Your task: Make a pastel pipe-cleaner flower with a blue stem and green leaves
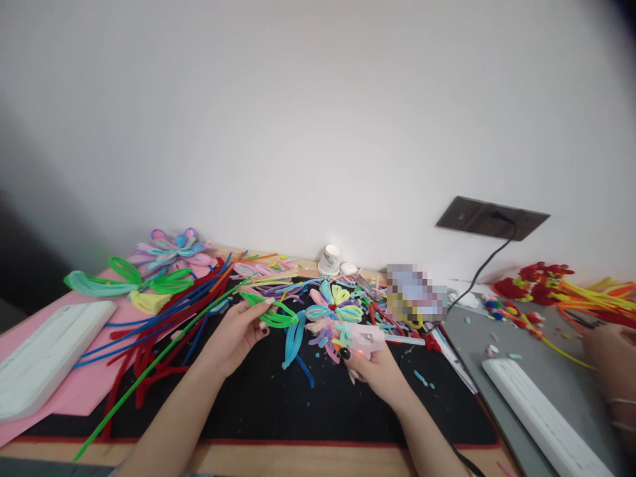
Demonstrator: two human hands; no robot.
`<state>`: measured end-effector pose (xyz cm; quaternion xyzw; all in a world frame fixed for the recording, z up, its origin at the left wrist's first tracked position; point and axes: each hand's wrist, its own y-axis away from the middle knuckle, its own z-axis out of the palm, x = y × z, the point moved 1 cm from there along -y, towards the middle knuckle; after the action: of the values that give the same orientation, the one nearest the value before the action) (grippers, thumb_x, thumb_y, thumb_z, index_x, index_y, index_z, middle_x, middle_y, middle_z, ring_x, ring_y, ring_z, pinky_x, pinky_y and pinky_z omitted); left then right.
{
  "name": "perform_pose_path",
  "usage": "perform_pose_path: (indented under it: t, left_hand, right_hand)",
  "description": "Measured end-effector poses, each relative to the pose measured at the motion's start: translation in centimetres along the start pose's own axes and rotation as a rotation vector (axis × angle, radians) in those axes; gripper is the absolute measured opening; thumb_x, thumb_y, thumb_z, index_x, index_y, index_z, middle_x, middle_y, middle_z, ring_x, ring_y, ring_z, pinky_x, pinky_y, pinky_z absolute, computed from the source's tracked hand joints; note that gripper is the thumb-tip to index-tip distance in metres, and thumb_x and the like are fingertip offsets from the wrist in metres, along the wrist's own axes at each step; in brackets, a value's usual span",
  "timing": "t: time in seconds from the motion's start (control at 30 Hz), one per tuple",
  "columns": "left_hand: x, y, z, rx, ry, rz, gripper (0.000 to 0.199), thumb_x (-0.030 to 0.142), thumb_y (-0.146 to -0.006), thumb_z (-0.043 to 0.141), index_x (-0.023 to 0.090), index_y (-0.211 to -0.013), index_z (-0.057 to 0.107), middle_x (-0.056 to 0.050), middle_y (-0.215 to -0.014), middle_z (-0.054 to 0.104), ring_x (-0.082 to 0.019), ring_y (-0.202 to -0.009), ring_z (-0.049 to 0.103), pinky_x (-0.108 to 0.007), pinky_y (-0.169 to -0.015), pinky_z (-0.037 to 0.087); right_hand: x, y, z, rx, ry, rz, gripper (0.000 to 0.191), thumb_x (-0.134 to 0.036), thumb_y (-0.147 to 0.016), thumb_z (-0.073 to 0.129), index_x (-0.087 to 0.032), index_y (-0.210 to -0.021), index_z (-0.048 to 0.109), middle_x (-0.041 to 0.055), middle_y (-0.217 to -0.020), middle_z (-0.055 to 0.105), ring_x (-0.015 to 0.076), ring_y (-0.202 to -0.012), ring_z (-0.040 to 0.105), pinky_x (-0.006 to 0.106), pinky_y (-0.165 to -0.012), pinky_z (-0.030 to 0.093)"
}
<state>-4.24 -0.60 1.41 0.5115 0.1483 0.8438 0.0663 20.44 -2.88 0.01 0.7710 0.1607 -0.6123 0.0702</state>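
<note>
We see the left hand pinching a green pipe-cleaner leaf above the black mat, while the right hand grips a pink glue gun just beside the pastel pipe-cleaner flower.

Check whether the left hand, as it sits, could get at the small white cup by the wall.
Probably not freely: the left hand holds a green pipe-cleaner leaf, and pipe-cleaner flowers lie before the small white cup.

Readable text: none anywhere in the frame.
Box, right of centre: its face is blurred out, nothing legible.
Cup, centre: marks too small to read.
</note>
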Motion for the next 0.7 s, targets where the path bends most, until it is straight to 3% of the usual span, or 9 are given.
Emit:
perform_pose_path:
  t: [0.2, 0.7]
  left_hand:
    - [-0.7, 0.2, 0.8, -0.034, 0.07, -0.102, 0.011, 0.017, -0.068, 0.071, 0.013, -0.07, 0.061, 0.004, -0.059, 0.055, -0.003, -0.043, 0.045, -0.014, -0.043, 0.043]
    - [-1.3, -0.1, 0.9, -0.059, 0.059, -0.112, 0.011, 0.017, -0.071, 0.07, 0.013, -0.07, 0.06, 0.003, -0.059, 0.055, -0.003, -0.044, 0.047, -0.013, -0.041, 0.044]
  right_hand:
    - [-0.1, 0.0, 0.3, -0.042, -0.048, -0.092, 0.032, -0.049, -0.08, 0.056, -0.018, -0.086, 0.063, 0.0033, -0.058, 0.058, 0.0185, -0.065, 0.058, 0.027, -0.056, 0.048]
    - [-0.5, 0.1, 0.3, -0.02, 0.013, -0.122, 0.036, -0.051, -0.081, 0.054, -0.018, -0.089, 0.065, 0.0016, -0.053, 0.054, 0.0172, -0.056, 0.055, 0.028, -0.053, 0.047]
